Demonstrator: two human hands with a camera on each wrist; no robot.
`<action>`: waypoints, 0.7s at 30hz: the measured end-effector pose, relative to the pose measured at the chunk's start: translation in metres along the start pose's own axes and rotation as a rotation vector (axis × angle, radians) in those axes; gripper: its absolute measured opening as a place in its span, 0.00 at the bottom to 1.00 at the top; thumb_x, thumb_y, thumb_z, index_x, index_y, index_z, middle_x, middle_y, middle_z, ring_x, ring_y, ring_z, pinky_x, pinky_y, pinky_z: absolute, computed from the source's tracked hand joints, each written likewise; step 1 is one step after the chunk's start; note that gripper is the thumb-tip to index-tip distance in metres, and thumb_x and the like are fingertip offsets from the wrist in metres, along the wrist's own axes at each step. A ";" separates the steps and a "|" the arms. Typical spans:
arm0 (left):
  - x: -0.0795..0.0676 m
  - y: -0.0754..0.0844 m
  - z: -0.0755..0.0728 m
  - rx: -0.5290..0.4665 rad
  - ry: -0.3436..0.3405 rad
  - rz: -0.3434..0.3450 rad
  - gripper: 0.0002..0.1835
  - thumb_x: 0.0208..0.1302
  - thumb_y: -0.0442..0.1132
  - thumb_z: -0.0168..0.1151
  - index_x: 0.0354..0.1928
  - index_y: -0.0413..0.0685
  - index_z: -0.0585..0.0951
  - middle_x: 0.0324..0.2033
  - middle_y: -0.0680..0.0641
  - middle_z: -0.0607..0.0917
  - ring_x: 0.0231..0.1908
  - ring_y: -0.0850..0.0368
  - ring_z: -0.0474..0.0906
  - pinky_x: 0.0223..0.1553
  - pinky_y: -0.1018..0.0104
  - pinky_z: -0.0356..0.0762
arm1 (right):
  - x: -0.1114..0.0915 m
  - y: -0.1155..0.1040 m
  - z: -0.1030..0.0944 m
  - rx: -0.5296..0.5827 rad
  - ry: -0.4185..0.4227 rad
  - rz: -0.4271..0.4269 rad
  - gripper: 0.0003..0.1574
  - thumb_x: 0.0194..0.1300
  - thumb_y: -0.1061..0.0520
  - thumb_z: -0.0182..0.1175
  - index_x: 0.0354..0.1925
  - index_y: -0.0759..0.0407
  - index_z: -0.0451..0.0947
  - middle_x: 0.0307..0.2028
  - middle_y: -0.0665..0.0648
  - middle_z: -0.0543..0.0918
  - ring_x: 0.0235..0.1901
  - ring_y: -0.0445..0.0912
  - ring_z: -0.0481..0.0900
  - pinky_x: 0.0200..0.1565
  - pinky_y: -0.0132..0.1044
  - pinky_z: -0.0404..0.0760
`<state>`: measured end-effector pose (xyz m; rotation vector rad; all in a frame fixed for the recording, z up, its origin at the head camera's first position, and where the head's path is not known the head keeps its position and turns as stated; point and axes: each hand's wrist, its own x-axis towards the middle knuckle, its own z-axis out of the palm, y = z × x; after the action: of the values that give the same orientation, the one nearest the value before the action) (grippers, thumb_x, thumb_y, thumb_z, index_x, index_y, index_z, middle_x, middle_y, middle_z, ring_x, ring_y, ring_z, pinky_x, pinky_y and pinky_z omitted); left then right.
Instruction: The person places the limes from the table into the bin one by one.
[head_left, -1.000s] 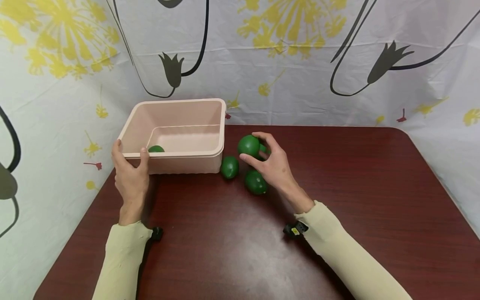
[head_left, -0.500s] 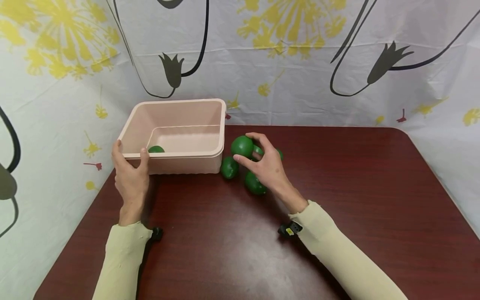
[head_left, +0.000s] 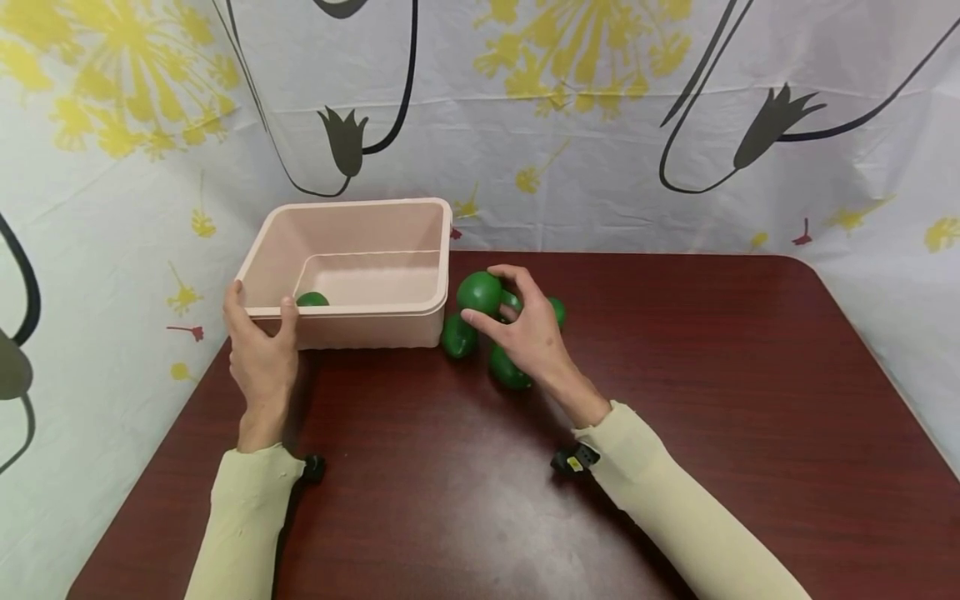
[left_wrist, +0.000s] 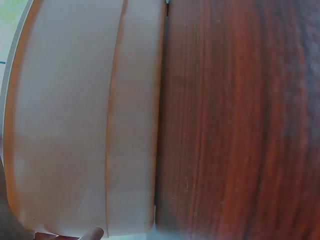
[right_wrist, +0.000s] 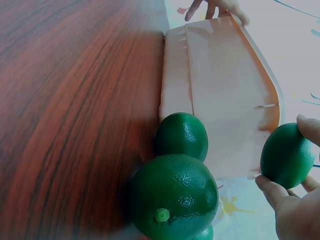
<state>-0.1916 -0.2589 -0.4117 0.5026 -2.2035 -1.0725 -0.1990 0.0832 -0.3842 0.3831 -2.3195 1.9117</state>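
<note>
A pale pink plastic bin (head_left: pixel 360 327) stands at the table's back left. My left hand (head_left: pixel 262 362) grips its front left corner, thumb over the front rim. One lime (head_left: pixel 312 298) shows inside, mostly hidden by the front wall. Right of the bin, my right hand (head_left: pixel 528 333) pinches a lime (head_left: pixel 480 292) between thumb and fingers, above the table. The right wrist view shows this held lime (right_wrist: pixel 287 156) near the bin's rim. Under and around the right hand lie several more limes (head_left: pixel 459 337), some partly covered by it. One lime (right_wrist: pixel 173 197) looms large in the right wrist view.
A dark red wooden table (head_left: pixel 712 400) carries everything. Behind it and at the sides hangs a white cloth (head_left: pixel 600 200) printed with yellow and grey flowers. The bin's back lies near this cloth. Each wrist bears a small black camera (head_left: pixel 576 458).
My right hand has moved left towards the bin with the lime in its fingers. Another lime has come into sight behind that hand. The left hand and the bin have stayed still.
</note>
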 end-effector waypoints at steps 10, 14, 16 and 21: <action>0.000 -0.001 0.000 -0.004 -0.007 0.007 0.43 0.65 0.68 0.56 0.80 0.73 0.57 0.79 0.58 0.65 0.62 0.30 0.76 0.58 0.28 0.67 | 0.001 -0.001 0.004 0.008 0.008 -0.015 0.44 0.60 0.50 0.77 0.69 0.53 0.69 0.67 0.52 0.75 0.67 0.46 0.75 0.67 0.46 0.77; 0.000 0.000 0.000 -0.004 -0.008 0.005 0.43 0.65 0.68 0.56 0.80 0.72 0.57 0.79 0.58 0.65 0.62 0.30 0.76 0.59 0.29 0.67 | 0.002 -0.003 0.006 0.002 0.011 -0.026 0.44 0.60 0.49 0.77 0.69 0.51 0.69 0.67 0.51 0.75 0.68 0.45 0.74 0.67 0.45 0.78; 0.000 0.000 0.000 -0.003 -0.008 0.004 0.43 0.65 0.68 0.56 0.80 0.72 0.57 0.79 0.57 0.65 0.62 0.30 0.76 0.58 0.29 0.67 | 0.003 -0.004 0.007 -0.004 0.013 -0.029 0.44 0.60 0.48 0.77 0.69 0.51 0.69 0.67 0.50 0.76 0.69 0.44 0.74 0.67 0.44 0.78; 0.000 0.000 0.000 -0.005 -0.010 -0.003 0.43 0.65 0.68 0.55 0.80 0.72 0.57 0.79 0.57 0.65 0.61 0.29 0.76 0.58 0.28 0.67 | 0.006 -0.004 0.009 -0.003 0.014 -0.036 0.43 0.60 0.49 0.77 0.69 0.52 0.69 0.67 0.49 0.76 0.70 0.44 0.73 0.67 0.44 0.78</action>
<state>-0.1920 -0.2589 -0.4118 0.4988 -2.2089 -1.0844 -0.2025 0.0725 -0.3806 0.4068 -2.2909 1.8878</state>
